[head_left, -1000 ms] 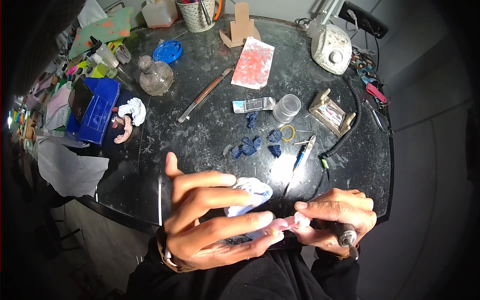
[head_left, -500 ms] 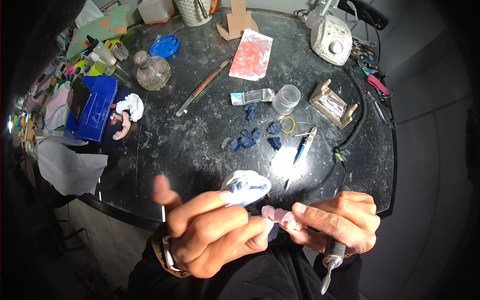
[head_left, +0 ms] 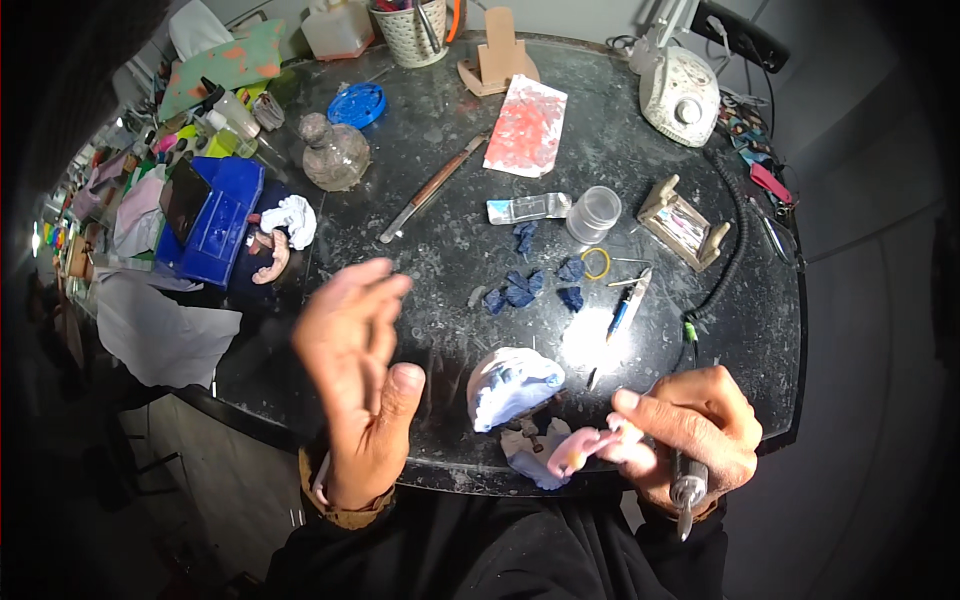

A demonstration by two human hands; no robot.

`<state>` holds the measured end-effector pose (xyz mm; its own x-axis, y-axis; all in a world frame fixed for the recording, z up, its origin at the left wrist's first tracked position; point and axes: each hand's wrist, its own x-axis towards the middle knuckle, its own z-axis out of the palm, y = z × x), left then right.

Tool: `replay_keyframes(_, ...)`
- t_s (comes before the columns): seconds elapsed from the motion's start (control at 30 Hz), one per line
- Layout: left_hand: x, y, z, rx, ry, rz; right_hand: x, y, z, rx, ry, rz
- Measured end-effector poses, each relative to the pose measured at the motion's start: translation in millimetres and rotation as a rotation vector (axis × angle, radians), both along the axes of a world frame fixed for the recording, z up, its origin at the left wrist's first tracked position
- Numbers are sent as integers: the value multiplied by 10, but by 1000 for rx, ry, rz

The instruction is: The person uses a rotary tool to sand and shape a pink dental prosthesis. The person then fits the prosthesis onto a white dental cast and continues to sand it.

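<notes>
My right hand (head_left: 700,430) pinches a small pink denture piece (head_left: 575,452) between thumb and fingers. The same hand also has a rotary handpiece (head_left: 690,483) gripped in it, its metal bur pointing down toward me. My left hand (head_left: 355,375) is raised over the bench's near left part with its fingers apart, holding nothing. Between the hands, a white and blue plaster dental cast (head_left: 515,385) rests near the bench's front edge. A second cast piece (head_left: 538,470) lies just in front of it, partly behind the denture piece.
Several dark blue scraps (head_left: 520,288) lie mid-bench, near a clear cup (head_left: 594,214) and a blue-handled carving tool (head_left: 625,312). A brown-handled knife (head_left: 435,188) lies farther back. On the left is a blue box (head_left: 212,220); a white machine (head_left: 680,95) stands back right, trailing a coiled cord (head_left: 738,240).
My left hand has let go of the denture piece, moved left and up, and opened. The right hand keeps the piece and handpiece. The two casts now show more fully.
</notes>
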<state>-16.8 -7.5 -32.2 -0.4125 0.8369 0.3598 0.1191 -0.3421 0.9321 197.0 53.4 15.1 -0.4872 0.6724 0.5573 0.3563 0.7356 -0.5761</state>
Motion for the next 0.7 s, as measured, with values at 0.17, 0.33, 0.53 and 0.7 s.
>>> replay_keyframes(0.17, -29, -43, -188, -326, -240, -475, -205, -87, -222, 8, 37, -35)
replay_keyframes(0.33, 147, -22, -161, -474, -422, -586, -362, -86, -280, -4, 20, -33)
replay_keyframes(0.53, 222, -42, -148, -440, -389, -558, -349, -92, -345, 0, -23, -15)
replay_keyframes(0.7, 260, -21, -109, -437, -253, -504, -329, -108, -337, 87, -47, -36)
